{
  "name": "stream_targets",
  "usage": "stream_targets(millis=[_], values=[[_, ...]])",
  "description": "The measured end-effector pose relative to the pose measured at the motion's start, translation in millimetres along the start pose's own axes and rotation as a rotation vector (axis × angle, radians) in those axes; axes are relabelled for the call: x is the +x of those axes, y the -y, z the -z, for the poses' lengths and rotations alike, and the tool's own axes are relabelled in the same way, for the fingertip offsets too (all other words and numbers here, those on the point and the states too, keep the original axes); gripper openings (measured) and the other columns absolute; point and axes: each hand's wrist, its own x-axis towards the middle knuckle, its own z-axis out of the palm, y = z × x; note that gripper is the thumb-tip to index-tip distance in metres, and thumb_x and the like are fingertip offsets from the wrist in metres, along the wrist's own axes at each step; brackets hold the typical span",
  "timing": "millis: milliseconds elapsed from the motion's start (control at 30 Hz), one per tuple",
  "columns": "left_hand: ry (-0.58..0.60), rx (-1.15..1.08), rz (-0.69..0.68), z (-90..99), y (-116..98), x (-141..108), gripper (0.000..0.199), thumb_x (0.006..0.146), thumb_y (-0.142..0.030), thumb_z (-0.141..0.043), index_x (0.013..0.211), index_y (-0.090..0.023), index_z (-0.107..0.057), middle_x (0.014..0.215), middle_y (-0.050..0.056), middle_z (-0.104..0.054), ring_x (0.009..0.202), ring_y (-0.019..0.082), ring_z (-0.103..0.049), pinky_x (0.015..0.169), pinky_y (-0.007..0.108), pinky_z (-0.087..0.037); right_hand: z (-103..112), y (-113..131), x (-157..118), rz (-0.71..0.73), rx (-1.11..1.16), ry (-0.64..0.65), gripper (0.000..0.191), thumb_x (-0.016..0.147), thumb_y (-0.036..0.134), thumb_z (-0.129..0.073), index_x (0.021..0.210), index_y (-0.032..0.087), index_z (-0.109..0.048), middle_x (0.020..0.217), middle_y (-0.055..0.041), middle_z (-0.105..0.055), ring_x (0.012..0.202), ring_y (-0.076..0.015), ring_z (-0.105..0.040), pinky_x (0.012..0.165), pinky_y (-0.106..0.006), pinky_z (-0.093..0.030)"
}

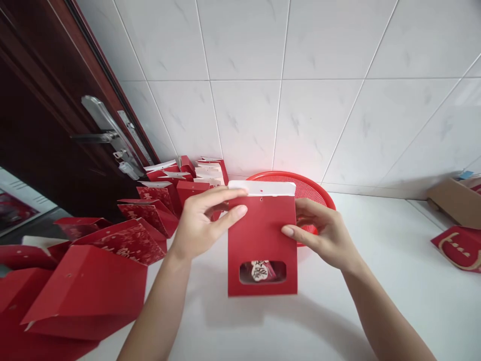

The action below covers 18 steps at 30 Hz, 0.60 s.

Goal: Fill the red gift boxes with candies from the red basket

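A red paper gift bag (262,230) is held upright above the white table, in the middle of the head view. Near its bottom is a rounded window, through which a printed item (259,271) shows. The bag's white inner flap stands up at the top, with a small hole just below it. My left hand (205,218) pinches the upper left edge, thumb on the front and fingers at the flap. My right hand (319,233) grips the right side, thumb in front and fingers behind, partly hidden.
Behind the bag is a red mesh basket (328,198) by the tiled wall (244,115). Several red bags (90,291) crowd the left, beside a dark door (48,100). A cardboard box (454,203) and a red bag with a rope handle (460,248) lie at right.
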Motion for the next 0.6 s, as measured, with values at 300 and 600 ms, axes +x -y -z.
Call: stream_targets(millis=[300,600], values=[[-0.004,-0.007,0.01,-6.6,5.6,2.0,0.017,0.086,-0.022,-0.079,0.101,-0.028,-0.085,0.099,0.001,-0.084,0.088,0.018,-0.077,0.082,0.028,-0.063,0.0,-2.8,1.1,0.01,-0.095,-0.042,0.024,0.095,0.036,-0.075,0.116,0.024,-0.073,0.108,-0.0039,-0.079,0.09,-0.0209,-0.077,0.073,-0.032,-0.069],[-0.042,-0.062,0.049,-8.8,11.0,2.0,0.015,0.083,-0.027,-0.082,0.098,-0.026,-0.085,0.099,0.003,-0.084,0.089,0.02,-0.077,0.077,0.028,-0.063,-0.3,5.0,-4.7,0.045,-0.168,-0.102,0.023,0.095,0.037,-0.075,0.115,0.026,-0.073,0.104,-0.0035,-0.08,0.084,-0.021,-0.076,0.07,-0.033,-0.068]])
